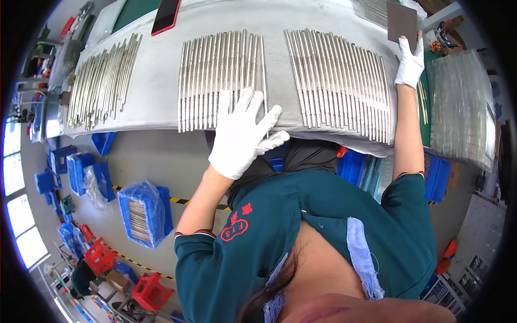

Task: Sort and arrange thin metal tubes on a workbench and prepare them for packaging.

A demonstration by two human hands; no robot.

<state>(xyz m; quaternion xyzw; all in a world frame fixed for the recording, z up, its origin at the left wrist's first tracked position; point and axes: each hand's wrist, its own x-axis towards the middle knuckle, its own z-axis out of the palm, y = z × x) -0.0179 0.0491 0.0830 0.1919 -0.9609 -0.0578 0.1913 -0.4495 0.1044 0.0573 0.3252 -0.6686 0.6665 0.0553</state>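
Observation:
My left hand (240,132), in a white glove, lies over the near ends of the middle row of thin silvery metal rods (215,70). Its fingers are spread apart. Close to its fingertips, one rod (264,70) stands a little apart at the row's right side. Out at the far right, my right hand (410,67) wears a white glove with bare fingertips. Thumb and fingers grip the lower edge of a flat brown sheet (402,21). Between my hands lies another row of rods (339,81), fanned side by side on the grey cloth (277,102).
A third group of rods (105,83) lies at the left of the table. A red-edged phone (166,16) rests at the back. Clear plastic-wrapped stock (462,107) stands at the right. On the floor are a blue crate of rods (142,215) and red stools (152,292).

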